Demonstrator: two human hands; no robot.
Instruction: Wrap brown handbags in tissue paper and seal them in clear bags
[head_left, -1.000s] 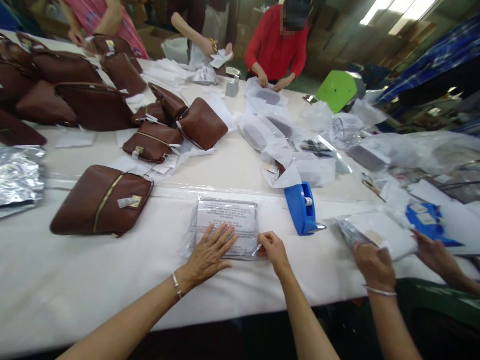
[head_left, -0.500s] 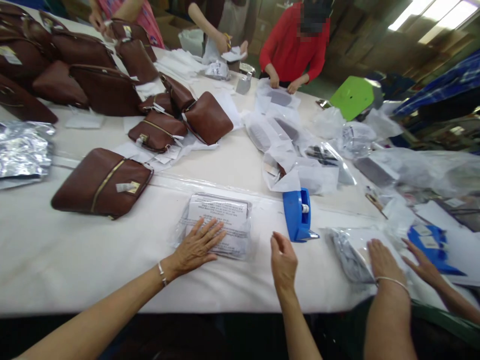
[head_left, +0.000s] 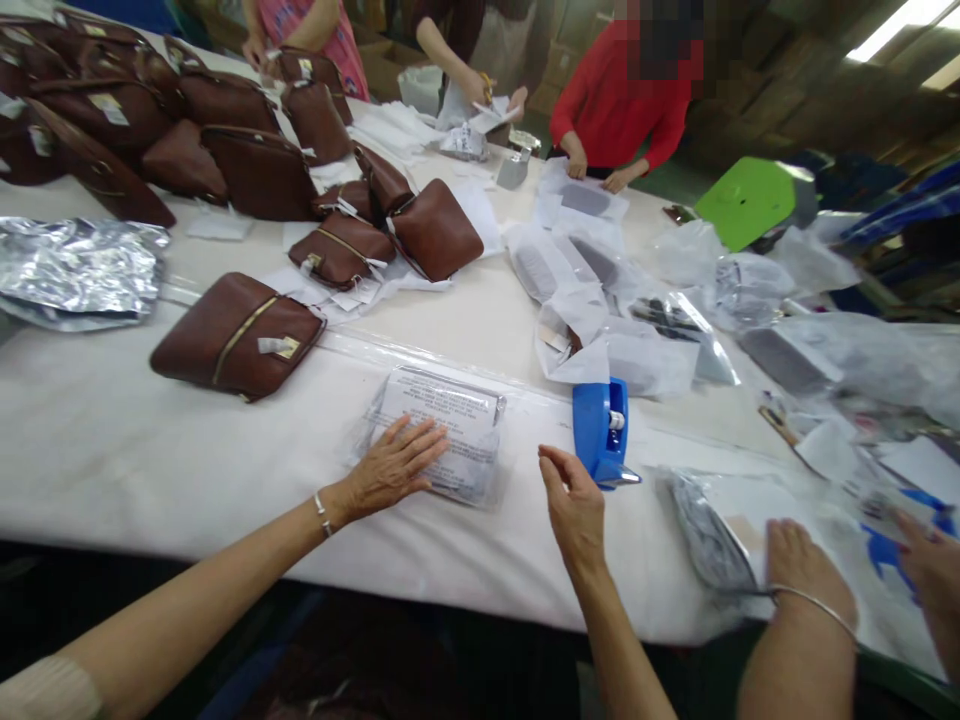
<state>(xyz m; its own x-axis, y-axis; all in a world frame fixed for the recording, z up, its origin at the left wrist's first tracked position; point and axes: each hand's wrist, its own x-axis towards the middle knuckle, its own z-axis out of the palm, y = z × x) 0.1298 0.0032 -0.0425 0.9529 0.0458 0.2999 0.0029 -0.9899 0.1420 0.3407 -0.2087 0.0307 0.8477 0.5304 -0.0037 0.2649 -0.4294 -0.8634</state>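
No wording, brand or number is coming out legible. Clear plastic bag (head_left: 469, 430) at seven o'clock is carrying several rows of dark print (head_left: 420, 395), showing too small and blurred for reading; left hand (head_left: 394, 462) is covering part of it. Brown handbag (head_left: 225, 325) at nine o'clock is bearing a yellowish label (head_left: 289, 347) and white tag (head_left: 270, 345); rear handbag (head_left: 139, 120) at ten o'clock is showing a pale label (head_left: 110, 108). Lettering isn't resolving on these.
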